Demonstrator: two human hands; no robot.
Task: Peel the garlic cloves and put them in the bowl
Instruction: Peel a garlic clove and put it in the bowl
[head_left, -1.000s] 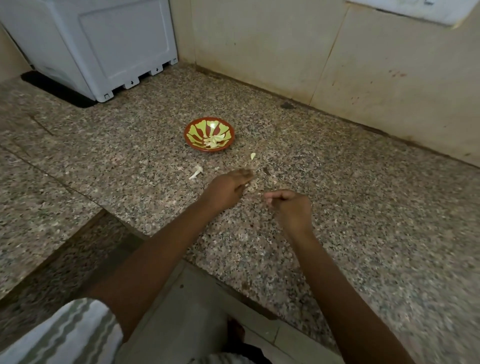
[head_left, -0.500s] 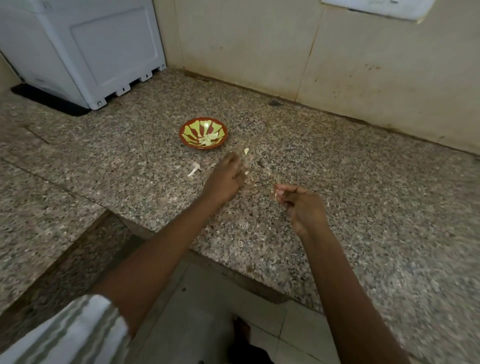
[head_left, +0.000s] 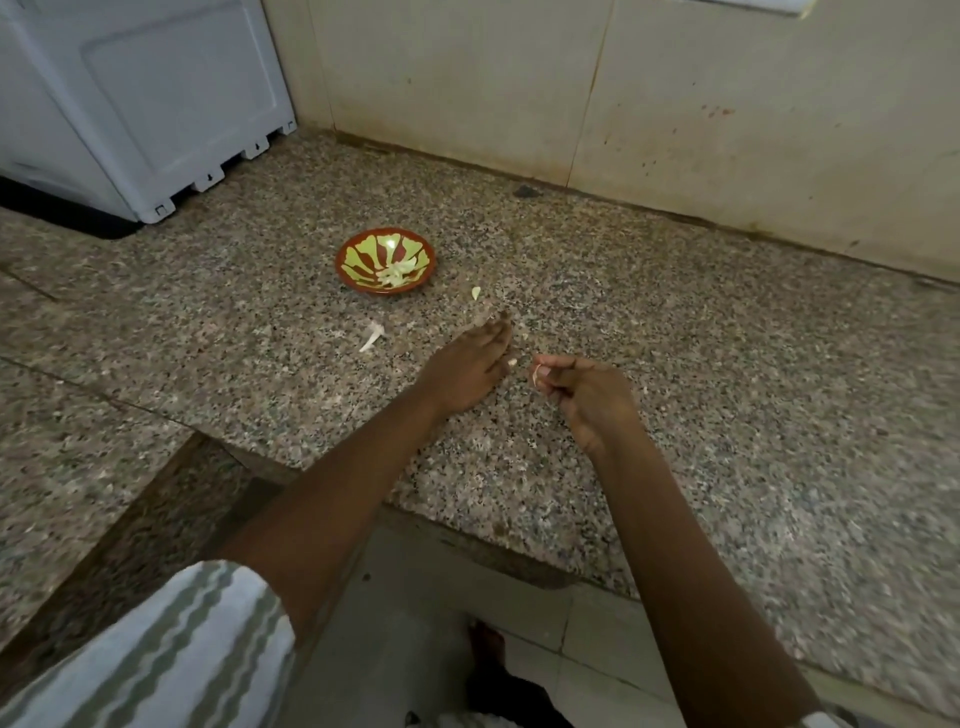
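Observation:
A red and green patterned bowl sits on the granite counter and holds several peeled garlic pieces. My left hand lies palm down on the counter, fingers stretched toward small bits in front of it; a pale clove lies by its thumb. My right hand is curled and pinches a small pale piece of garlic at its fingertips, a little right of the left hand. One loose clove lies right of the bowl.
A white garlic stem scrap lies left of my left hand. A white appliance stands at the back left. A stained tiled wall runs along the back. The counter edge drops to the floor near me.
My right hand has lifted slightly and moved nearer the left hand, still pinching the small piece. My left hand stays flat on the counter, fingers reaching forward.

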